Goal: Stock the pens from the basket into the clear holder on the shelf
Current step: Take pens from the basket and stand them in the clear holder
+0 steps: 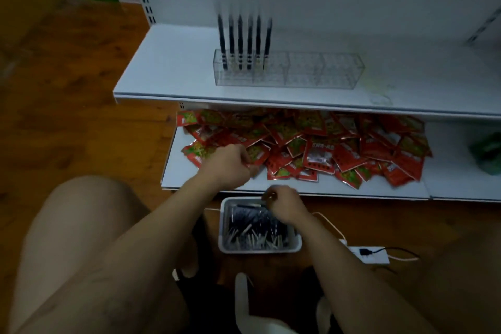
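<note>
Right hand [284,206] is curling over the pens [252,225] in the basket [260,249] (grip unclear). Left hand [230,163], just beyond the basket, is curling too; its contents cannot be told.

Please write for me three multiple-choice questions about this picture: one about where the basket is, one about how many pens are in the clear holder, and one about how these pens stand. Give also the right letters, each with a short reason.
1. Where is the basket?
A. on the upper shelf
B. on the floor, in front of the lower shelf
C. on the person's knee

2. How many pens are in the clear holder?
A. two
B. six
C. twelve

3. How do these pens stand?
A. upright, in the left part of the holder
B. lying flat across its top
C. tilted, in its right part

Answers:
1 B: the basket sits on the wooden floor, just before the lower shelf's edge.
2 B: six dark pens can be counted side by side.
3 A: all rise straight from the left end, and the right compartments hold nothing.
</note>
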`<state>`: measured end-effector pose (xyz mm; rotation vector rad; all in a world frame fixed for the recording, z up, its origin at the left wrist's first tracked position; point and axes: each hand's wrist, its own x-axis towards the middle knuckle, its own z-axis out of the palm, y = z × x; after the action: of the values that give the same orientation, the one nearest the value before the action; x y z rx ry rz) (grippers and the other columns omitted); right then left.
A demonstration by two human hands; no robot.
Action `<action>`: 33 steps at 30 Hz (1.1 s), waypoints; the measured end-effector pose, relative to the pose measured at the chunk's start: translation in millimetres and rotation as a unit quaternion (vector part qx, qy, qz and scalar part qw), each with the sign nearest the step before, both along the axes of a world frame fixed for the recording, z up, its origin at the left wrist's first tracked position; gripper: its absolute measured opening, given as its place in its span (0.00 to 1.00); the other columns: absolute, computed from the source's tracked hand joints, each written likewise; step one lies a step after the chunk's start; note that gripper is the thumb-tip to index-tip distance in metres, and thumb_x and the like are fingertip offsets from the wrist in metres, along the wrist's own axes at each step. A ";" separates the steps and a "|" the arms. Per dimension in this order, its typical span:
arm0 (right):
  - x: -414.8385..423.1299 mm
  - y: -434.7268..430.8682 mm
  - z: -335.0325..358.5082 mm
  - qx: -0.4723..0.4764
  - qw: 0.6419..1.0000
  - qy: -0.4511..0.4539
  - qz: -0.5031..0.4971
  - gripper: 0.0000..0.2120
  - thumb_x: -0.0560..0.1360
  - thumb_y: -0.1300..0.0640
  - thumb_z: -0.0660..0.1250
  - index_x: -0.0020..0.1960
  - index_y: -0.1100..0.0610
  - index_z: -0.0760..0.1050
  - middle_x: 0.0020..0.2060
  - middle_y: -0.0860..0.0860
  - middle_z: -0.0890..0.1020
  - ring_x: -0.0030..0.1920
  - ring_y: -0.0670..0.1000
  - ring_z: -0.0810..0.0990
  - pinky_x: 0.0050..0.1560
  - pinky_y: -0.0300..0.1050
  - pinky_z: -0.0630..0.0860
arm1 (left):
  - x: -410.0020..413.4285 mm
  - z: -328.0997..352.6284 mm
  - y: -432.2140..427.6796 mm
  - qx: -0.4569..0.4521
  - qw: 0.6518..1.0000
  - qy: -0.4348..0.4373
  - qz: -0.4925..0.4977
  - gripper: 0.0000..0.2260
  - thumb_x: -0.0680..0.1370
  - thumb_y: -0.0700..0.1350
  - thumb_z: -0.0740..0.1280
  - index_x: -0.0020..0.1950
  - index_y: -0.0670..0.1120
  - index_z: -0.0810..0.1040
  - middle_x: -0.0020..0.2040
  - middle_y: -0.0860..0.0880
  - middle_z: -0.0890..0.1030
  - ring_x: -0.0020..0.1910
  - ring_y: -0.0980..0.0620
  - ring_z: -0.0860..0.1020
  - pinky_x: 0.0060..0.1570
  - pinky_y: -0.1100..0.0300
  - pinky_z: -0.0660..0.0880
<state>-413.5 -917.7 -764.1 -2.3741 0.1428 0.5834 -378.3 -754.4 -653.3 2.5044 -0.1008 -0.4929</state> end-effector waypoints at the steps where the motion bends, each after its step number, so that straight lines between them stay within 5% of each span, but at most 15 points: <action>1: -7.9 -2.1 -13.2 -0.007 0.999 0.043 0.006 0.09 0.76 0.60 0.63 0.50 0.60 0.80 0.47 0.58 0.83 0.48 0.59 0.80 0.45 0.45 0.75 | -3.1 -11.3 -0.3 0.023 1.000 0.013 -0.017 0.11 0.74 0.56 0.69 0.47 0.50 0.77 0.43 0.49 0.80 0.46 0.48 0.78 0.43 0.57 0.74; 5: -34.1 -13.5 -51.9 -0.027 0.970 0.237 0.047 0.09 0.78 0.59 0.60 0.50 0.61 0.78 0.41 0.60 0.80 0.39 0.55 0.79 0.39 0.48 0.76 | -12.2 -56.6 3.9 0.136 0.985 0.078 -0.074 0.15 0.75 0.55 0.68 0.57 0.47 0.76 0.54 0.46 0.79 0.53 0.46 0.78 0.50 0.54 0.76; 8: -36.2 -12.7 -69.5 -0.011 0.955 0.293 0.041 0.09 0.79 0.58 0.59 0.55 0.58 0.75 0.40 0.55 0.79 0.35 0.48 0.78 0.36 0.42 0.75 | -16.9 -87.4 8.4 0.178 0.973 0.115 -0.090 0.16 0.76 0.54 0.65 0.59 0.47 0.75 0.57 0.46 0.78 0.55 0.46 0.77 0.52 0.53 0.76; 12: -19.9 1.6 -92.6 0.018 0.967 0.255 0.026 0.14 0.78 0.60 0.59 0.56 0.67 0.77 0.45 0.60 0.79 0.44 0.55 0.76 0.45 0.48 0.76 | -16.8 -122.0 6.3 0.172 0.968 0.166 -0.075 0.15 0.77 0.53 0.63 0.58 0.47 0.74 0.57 0.45 0.78 0.55 0.44 0.77 0.53 0.50 0.77; 19: -4.2 29.8 -140.7 0.109 0.947 0.299 -0.033 0.21 0.78 0.60 0.59 0.70 0.52 0.70 0.66 0.54 0.75 0.62 0.56 0.74 0.61 0.47 0.73 | -16.2 -175.5 1.6 0.077 0.964 0.242 0.077 0.14 0.77 0.46 0.63 0.59 0.41 0.78 0.57 0.41 0.80 0.58 0.43 0.77 0.57 0.54 0.75; 24: 9.7 44.2 -176.4 0.124 0.928 0.340 -0.087 0.30 0.75 0.56 0.58 0.77 0.51 0.58 0.73 0.57 0.65 0.69 0.61 0.68 0.68 0.51 0.67 | -3.9 -199.0 25.7 0.024 0.943 0.270 0.194 0.08 0.76 0.43 0.66 0.45 0.40 0.81 0.43 0.44 0.82 0.42 0.48 0.80 0.44 0.58 0.75; 29: 17.5 36.0 -179.6 0.140 0.907 0.334 -0.216 0.20 0.80 0.61 0.55 0.71 0.57 0.69 0.63 0.59 0.76 0.57 0.58 0.76 0.55 0.47 0.75 | 3.7 -207.0 31.8 -0.008 0.930 0.279 0.241 0.09 0.76 0.41 0.67 0.35 0.45 0.78 0.35 0.47 0.80 0.33 0.52 0.77 0.33 0.60 0.73; 31: 19.1 25.6 -176.2 0.125 0.899 0.308 -0.286 0.14 0.80 0.59 0.59 0.62 0.60 0.77 0.49 0.59 0.81 0.42 0.54 0.78 0.41 0.43 0.74 | 5.7 -205.8 29.2 -0.014 0.930 0.279 0.240 0.07 0.77 0.42 0.66 0.40 0.44 0.79 0.38 0.45 0.81 0.35 0.50 0.79 0.36 0.60 0.75; 33: 17.9 17.1 -166.6 0.130 0.904 0.280 -0.296 0.10 0.78 0.57 0.65 0.55 0.60 0.81 0.42 0.57 0.82 0.40 0.54 0.79 0.39 0.44 0.76 | 7.3 -201.2 24.3 -0.019 0.933 0.276 0.229 0.06 0.77 0.43 0.66 0.47 0.42 0.80 0.43 0.44 0.82 0.42 0.46 0.81 0.43 0.57 0.78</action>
<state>-395.6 -900.6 -930.8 -1.7129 0.9415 0.8900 -371.1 -730.1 -854.5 2.1554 0.6676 -0.9475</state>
